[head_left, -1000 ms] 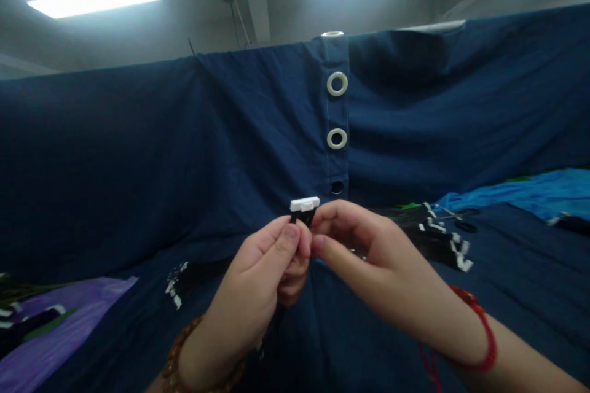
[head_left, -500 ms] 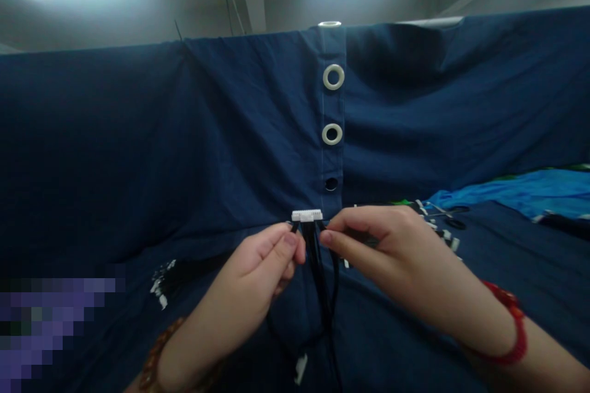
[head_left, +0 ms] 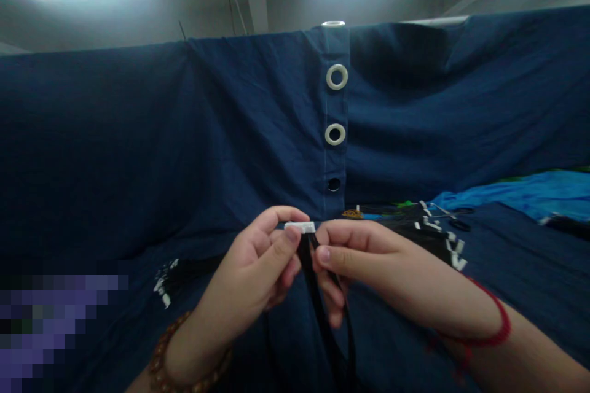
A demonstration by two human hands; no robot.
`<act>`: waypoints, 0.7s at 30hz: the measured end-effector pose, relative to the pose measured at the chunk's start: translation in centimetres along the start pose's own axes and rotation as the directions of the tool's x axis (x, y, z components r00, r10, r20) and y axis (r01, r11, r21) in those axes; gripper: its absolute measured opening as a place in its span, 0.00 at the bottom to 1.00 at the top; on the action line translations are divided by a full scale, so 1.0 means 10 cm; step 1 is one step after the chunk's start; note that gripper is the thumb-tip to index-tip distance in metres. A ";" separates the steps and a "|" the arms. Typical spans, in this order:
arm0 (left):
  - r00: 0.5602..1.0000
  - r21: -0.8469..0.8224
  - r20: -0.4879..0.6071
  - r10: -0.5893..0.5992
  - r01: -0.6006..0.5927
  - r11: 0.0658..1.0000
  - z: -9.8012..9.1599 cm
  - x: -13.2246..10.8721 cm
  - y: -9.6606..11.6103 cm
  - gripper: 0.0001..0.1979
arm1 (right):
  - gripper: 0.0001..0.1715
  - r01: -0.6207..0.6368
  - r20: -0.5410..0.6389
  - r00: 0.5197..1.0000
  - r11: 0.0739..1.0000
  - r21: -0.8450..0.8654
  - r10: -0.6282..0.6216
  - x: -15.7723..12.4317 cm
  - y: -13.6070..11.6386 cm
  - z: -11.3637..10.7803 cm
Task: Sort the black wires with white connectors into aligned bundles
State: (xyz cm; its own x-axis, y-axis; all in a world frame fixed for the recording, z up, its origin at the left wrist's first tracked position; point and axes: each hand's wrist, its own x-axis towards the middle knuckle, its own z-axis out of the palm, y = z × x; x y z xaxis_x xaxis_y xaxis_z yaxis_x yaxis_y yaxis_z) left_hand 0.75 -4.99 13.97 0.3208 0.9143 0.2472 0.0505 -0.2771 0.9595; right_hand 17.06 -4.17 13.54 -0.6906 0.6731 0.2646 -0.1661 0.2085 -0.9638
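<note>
A white wire connector (head_left: 306, 228) is pinched at its left end between the thumb and fingers of my left hand (head_left: 265, 255). Black wires (head_left: 318, 301) run down from its underside in a bundle toward the cloth. Just right of and below the connector, my right hand (head_left: 354, 252) is closed, thumb against index finger, on a black wire that loops down beside the bundle. Its other fingers curl below, partly behind the wires. My fingers hide the connector's left end and the wire's upper part.
Dark blue cloth (head_left: 258, 129) with white eyelets hangs ahead and covers the work surface. White-tipped black wires lie in a bunch (head_left: 184, 276) at left and a pile (head_left: 437, 233) at right. Near that pile are scissors (head_left: 456, 218) and bright blue fabric (head_left: 516, 193).
My left hand has shifted its grip from beside the wires up onto the connector. The connector has dropped slightly and moved left. My right hand has lowered, its lower fingers now showing.
</note>
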 end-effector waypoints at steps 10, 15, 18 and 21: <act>0.771 0.195 -0.508 0.385 -0.333 0.923 -0.40 0.08 0.10 0.08 | 0.11 -0.125 0.036 0.992 0.986 0.110 0.122 -0.14 0.10 0.01; 0.793 0.109 -0.516 0.324 -0.315 0.943 -0.54 0.15 0.11 0.07 | 0.11 -0.097 -0.026 0.994 0.973 0.210 0.105 -0.51 0.37 0.02; 0.817 0.138 -0.475 0.327 -0.298 0.945 -0.48 0.17 0.07 0.08 | 0.14 -0.124 -0.010 0.990 0.895 0.429 0.142 -0.58 0.57 0.07; 0.797 0.188 -0.481 0.365 -0.313 0.931 -0.48 0.18 0.03 0.09 | 0.17 -0.161 0.004 0.985 0.914 0.373 0.172 -0.56 0.68 0.10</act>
State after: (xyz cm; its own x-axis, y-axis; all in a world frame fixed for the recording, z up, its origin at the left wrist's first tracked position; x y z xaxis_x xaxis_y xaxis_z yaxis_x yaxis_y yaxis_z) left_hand -3.16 -2.00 15.39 -0.1813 0.7698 0.6120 0.1243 -0.5994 0.7907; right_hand 19.07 -7.25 5.49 -0.7115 0.6962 0.0947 -0.3029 -0.1823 -0.9354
